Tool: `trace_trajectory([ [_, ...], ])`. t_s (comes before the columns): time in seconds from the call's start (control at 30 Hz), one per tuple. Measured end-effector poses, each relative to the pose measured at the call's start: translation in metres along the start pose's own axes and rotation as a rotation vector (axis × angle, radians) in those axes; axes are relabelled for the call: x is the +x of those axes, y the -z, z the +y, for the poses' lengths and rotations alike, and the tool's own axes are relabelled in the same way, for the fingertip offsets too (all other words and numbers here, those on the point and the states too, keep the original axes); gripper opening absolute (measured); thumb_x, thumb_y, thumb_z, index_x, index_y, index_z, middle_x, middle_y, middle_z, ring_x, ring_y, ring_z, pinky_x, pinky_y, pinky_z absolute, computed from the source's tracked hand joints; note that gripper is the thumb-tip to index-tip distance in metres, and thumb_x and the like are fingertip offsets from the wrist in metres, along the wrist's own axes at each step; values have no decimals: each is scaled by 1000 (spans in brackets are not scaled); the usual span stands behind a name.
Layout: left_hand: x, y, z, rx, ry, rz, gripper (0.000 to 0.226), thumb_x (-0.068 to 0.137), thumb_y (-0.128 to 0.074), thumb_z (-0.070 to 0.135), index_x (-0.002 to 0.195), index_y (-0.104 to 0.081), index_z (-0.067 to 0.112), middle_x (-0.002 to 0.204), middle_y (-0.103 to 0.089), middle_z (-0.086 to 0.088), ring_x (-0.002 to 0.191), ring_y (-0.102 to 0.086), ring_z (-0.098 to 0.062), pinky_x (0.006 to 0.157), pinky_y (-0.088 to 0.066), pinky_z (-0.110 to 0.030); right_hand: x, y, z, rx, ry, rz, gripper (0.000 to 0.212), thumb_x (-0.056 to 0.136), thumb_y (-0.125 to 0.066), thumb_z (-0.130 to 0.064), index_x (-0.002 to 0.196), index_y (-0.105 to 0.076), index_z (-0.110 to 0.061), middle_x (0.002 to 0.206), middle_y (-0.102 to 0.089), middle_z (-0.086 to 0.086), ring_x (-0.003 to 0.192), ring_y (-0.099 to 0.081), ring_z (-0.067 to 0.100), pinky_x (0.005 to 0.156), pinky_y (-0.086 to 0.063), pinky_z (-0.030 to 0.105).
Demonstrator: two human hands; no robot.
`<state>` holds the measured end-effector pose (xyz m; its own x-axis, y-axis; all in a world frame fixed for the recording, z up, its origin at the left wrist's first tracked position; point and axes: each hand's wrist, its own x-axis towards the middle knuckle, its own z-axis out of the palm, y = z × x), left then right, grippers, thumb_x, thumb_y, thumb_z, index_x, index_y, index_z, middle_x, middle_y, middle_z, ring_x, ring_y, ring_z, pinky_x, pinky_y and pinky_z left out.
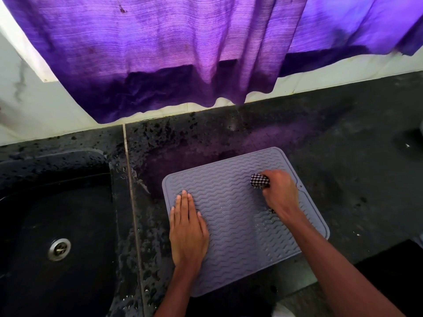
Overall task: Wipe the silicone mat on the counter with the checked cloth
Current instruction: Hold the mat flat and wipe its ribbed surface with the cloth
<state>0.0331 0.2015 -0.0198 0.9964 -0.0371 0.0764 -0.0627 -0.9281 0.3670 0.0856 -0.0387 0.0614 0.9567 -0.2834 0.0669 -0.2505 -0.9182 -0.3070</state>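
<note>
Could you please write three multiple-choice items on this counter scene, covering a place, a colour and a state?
1. Where is the sink relative to the silicone mat?
A. to its left
B. to its right
C. beneath it

2. What colour is the curtain?
A. green
B. purple
C. white

3. How is the left hand?
A. flat on the mat
B. clenched in a fist
C. raised above the mat

Answers: 1 A, the drain lies left of the mat; 2 B, the cloth glows purple; 3 A, its palm presses down while the right hand grips the checked cloth.

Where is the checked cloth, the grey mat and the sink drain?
checked cloth (259, 180), head view, on the bunched part showing.
silicone mat (231, 202), head view, on its bare ridged middle.
sink drain (59, 246), head view, on the metal strainer.
</note>
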Motion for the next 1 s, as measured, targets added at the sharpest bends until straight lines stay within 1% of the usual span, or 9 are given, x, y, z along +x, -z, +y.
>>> trace_trajectory([
  [0.07,0,0,0,0,-1,1,58,105,-26,28,154,-38,-1,162,-36,-13,150,-34,-27,123,-28,-45,1,-1,-3,53,42,14,32,72,-67,0,97,-72,-20,88,-70,-1,85,-61,21,66,-43,26],
  [0.17,-1,1,0,1,-3,1,58,105,-26,28,153,-38,-1,161,-38,-14,150,-36,-28,121,-33,-47,-1,-11,-23,148,170,-11,37,75,-70,-2,106,-70,-22,100,-70,-5,95,-58,15,85,-46,30],
  [0.27,0,0,-1,-9,-9,9,56,105,-26,26,152,-40,-2,160,-39,-15,149,-38,-28,120,-33,-47,-12,-31,-60,115,393,-89,47,65,-75,0,105,-70,-25,100,-69,-7,94,-56,17,82,-47,36],
  [0.33,0,0,-2,0,-22,11,56,105,-27,24,152,-41,-2,160,-39,-15,148,-39,-29,120,-30,-45,-22,-44,-81,94,506,-160,50,63,-75,0,106,-70,-25,102,-67,-5,98,-54,20,83,-42,37],
  [0.5,1,2,-5,-8,-10,3,57,104,-26,26,154,-39,1,162,-36,-12,150,-36,-26,123,-22,-40,-22,-54,-67,90,609,-141,46,60,-76,-2,100,-71,-25,98,-66,-6,94,-56,23,73,-46,37],
  [0.6,1,0,-5,-21,2,-1,58,105,-26,28,156,-36,4,164,-32,-9,151,-32,-23,125,-18,-36,-8,-41,-44,58,581,-135,48,57,-78,-4,99,-72,-25,96,-67,-6,94,-57,23,74,-45,37],
  [0.73,0,-1,-6,-27,8,-6,58,105,-27,30,157,-34,5,165,-29,-7,153,-29,-22,126,-14,-34,13,-18,7,-3,470,-144,52,54,-82,-2,100,-73,-23,97,-70,-4,92,-59,24,76,-47,36],
  [0.87,1,-1,-6,-28,16,-10,59,104,-27,30,158,-33,6,166,-28,-6,153,-27,-21,127,-9,-30,37,6,65,-86,364,-140,56,49,-76,8,98,-74,-19,94,-72,0,86,-59,27,70,-52,39],
  [1.0,1,-1,-5,-31,19,-3,59,104,-28,31,157,-35,5,165,-30,-6,153,-28,-20,127,-8,-29,54,24,114,-163,194,-108,54,54,-70,5,101,-73,-19,91,-70,5,83,-54,31,68,-50,42],
])
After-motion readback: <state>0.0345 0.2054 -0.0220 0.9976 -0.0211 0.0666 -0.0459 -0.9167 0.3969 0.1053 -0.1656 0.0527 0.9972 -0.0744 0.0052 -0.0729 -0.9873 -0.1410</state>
